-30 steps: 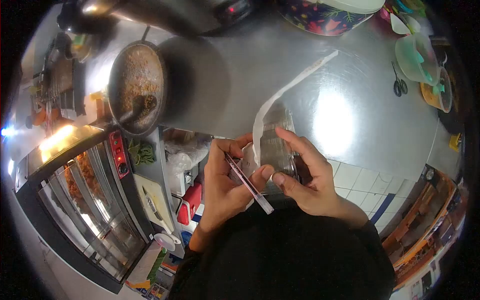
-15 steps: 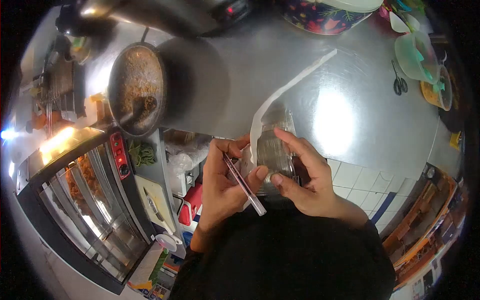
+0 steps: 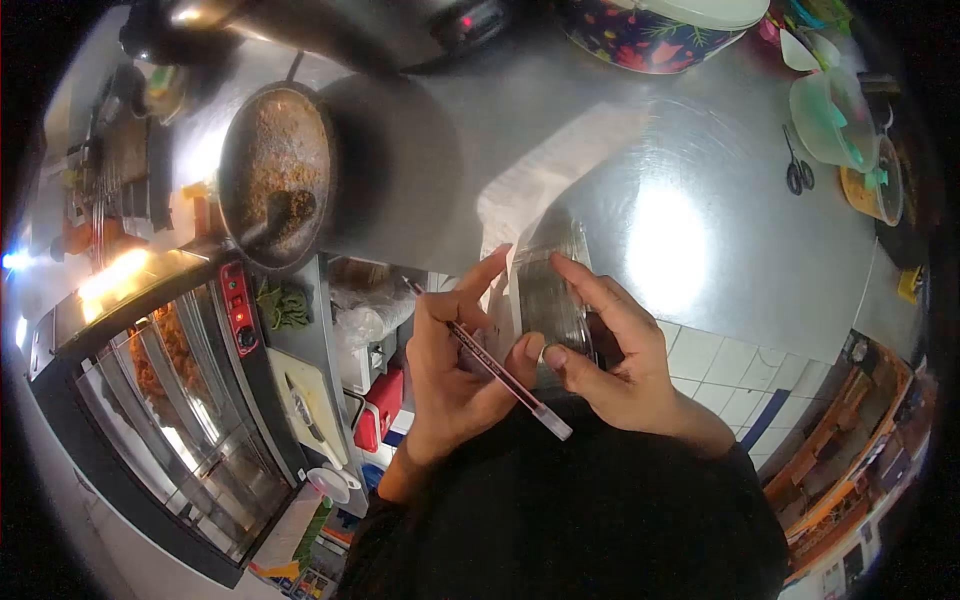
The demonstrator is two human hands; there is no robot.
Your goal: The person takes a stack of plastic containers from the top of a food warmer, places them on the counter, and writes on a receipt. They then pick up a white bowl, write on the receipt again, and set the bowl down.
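Observation:
A pen [image 3: 500,372] with a clear end lies across the fingers of my left hand [image 3: 450,370], which also pinches the near edge of a pale strip of tape or film [image 3: 550,165]. The strip stretches from there up over the steel counter. My right hand [image 3: 625,360] grips a thick grey roll or stack [image 3: 550,290], its thumb on the lower part and its index finger along the top edge. Both thumbs nearly meet at the lower edge of this item. What the grey item is exactly, I cannot tell.
On the steel counter [image 3: 420,200] are a pan of browned food [image 3: 285,175], black scissors [image 3: 797,172], a flowered pot [image 3: 650,40] and plastic tubs [image 3: 832,120]. A glass food warmer [image 3: 180,400] stands at left, beside a cutting board with a knife [image 3: 305,410].
The pale strip has turned from edge-on to a broader face. The pen has swung, its clear end shifting right and down. My left index finger has lifted and extended.

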